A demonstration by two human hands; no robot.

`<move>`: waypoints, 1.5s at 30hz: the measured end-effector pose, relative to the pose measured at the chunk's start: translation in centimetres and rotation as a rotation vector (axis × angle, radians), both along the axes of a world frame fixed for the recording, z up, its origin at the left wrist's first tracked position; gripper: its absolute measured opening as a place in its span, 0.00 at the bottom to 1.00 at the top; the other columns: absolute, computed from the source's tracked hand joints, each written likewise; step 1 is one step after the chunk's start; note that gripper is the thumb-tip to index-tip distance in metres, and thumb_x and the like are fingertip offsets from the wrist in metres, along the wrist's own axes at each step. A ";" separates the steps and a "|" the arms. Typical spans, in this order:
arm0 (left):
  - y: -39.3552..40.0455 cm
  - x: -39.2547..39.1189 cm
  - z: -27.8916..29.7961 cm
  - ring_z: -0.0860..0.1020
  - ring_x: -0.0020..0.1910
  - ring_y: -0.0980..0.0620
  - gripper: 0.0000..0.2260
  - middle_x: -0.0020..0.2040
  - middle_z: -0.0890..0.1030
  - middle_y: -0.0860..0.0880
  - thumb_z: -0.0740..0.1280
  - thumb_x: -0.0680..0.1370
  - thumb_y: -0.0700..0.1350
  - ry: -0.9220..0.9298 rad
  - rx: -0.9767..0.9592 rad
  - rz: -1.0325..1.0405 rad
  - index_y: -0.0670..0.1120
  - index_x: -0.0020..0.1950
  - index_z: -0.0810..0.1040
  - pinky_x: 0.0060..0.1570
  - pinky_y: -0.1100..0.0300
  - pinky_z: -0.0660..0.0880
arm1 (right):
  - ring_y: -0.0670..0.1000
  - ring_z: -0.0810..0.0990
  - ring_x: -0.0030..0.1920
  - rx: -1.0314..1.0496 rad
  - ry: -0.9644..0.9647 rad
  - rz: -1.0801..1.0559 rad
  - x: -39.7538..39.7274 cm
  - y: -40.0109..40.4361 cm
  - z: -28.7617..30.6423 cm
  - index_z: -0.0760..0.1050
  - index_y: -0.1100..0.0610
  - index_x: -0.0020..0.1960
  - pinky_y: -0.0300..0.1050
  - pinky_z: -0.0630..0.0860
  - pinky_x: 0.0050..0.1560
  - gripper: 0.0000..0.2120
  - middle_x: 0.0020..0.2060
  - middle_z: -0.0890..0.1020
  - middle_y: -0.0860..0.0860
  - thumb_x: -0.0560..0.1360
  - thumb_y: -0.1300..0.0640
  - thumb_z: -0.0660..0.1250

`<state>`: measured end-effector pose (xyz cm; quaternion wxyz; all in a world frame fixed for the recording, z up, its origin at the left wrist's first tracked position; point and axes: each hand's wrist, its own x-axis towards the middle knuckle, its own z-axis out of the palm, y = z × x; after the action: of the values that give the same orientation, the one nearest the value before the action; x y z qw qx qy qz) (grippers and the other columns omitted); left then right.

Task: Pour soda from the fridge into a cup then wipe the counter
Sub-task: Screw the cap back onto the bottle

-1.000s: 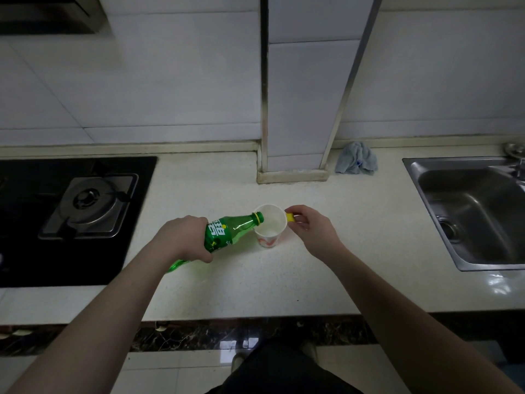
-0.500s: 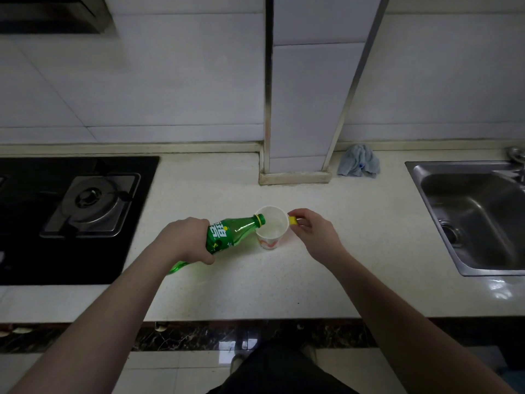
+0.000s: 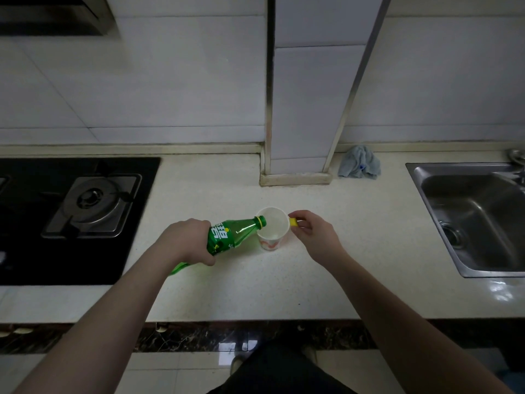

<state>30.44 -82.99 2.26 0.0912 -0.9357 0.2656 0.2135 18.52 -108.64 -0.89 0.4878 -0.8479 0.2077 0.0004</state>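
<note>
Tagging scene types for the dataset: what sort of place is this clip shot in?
A home kitchen, most likely. A gas stove burner is set into the counter on the left, a stainless steel sink on the right, and white tiled wall behind. A grey cleaning cloth lies by the wall.

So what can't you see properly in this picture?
- Head view: the green bottle's bottom half, hidden by the left hand.
- How full the paper cup is: too dim to tell.
- The yellow cap, mostly covered by the right hand.
- The sink and tap, cut off at the right edge.
</note>
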 end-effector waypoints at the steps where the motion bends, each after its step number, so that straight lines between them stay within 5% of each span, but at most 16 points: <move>1: 0.0 0.0 0.0 0.76 0.40 0.52 0.25 0.43 0.75 0.53 0.73 0.63 0.59 0.000 0.000 0.000 0.52 0.54 0.72 0.35 0.60 0.70 | 0.47 0.78 0.56 0.000 0.002 0.000 0.0 0.0 -0.1 0.75 0.50 0.61 0.45 0.75 0.60 0.13 0.56 0.80 0.48 0.78 0.58 0.66; 8: -0.1 0.0 0.2 0.76 0.40 0.52 0.24 0.43 0.76 0.53 0.73 0.62 0.58 0.010 -0.026 0.013 0.53 0.54 0.71 0.33 0.60 0.69 | 0.45 0.78 0.54 0.016 -0.031 0.004 0.0 0.0 0.0 0.76 0.49 0.60 0.35 0.72 0.54 0.12 0.54 0.80 0.47 0.78 0.59 0.66; 28: -0.4 -0.2 0.2 0.78 0.41 0.52 0.25 0.45 0.78 0.52 0.74 0.63 0.58 0.050 -0.088 0.012 0.52 0.55 0.72 0.36 0.59 0.75 | 0.43 0.78 0.54 0.022 -0.053 -0.001 -0.3 0.2 0.6 0.76 0.49 0.60 0.34 0.72 0.53 0.12 0.52 0.80 0.45 0.77 0.59 0.66; 33: -0.4 -0.4 -0.4 0.79 0.42 0.53 0.24 0.45 0.79 0.53 0.75 0.63 0.55 0.134 -0.253 0.066 0.52 0.55 0.73 0.42 0.55 0.80 | 0.40 0.78 0.52 0.085 -0.088 -0.022 -0.5 0.5 1.7 0.76 0.49 0.60 0.23 0.70 0.44 0.12 0.47 0.78 0.39 0.78 0.59 0.66; 42: 0.1 -0.9 -1.6 0.80 0.42 0.57 0.23 0.44 0.81 0.55 0.79 0.61 0.52 0.256 -0.583 0.181 0.53 0.53 0.75 0.43 0.57 0.79 | 0.42 0.79 0.55 0.169 -0.171 -0.051 -0.1 0.8 2.8 0.76 0.47 0.60 0.35 0.74 0.57 0.13 0.53 0.81 0.45 0.77 0.58 0.67; 45: 0.1 -1.1 -1.5 0.80 0.43 0.59 0.24 0.45 0.82 0.56 0.80 0.62 0.51 0.269 -0.664 0.188 0.53 0.55 0.76 0.42 0.60 0.78 | 0.39 0.79 0.53 0.191 -0.197 -0.046 0.1 1.1 3.7 0.76 0.47 0.60 0.30 0.73 0.53 0.13 0.52 0.82 0.44 0.77 0.58 0.67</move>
<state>29.30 -82.90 0.79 -0.2731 -0.8981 0.2431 0.2444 18.61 -107.57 2.78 0.5840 -0.7886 0.1773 -0.0744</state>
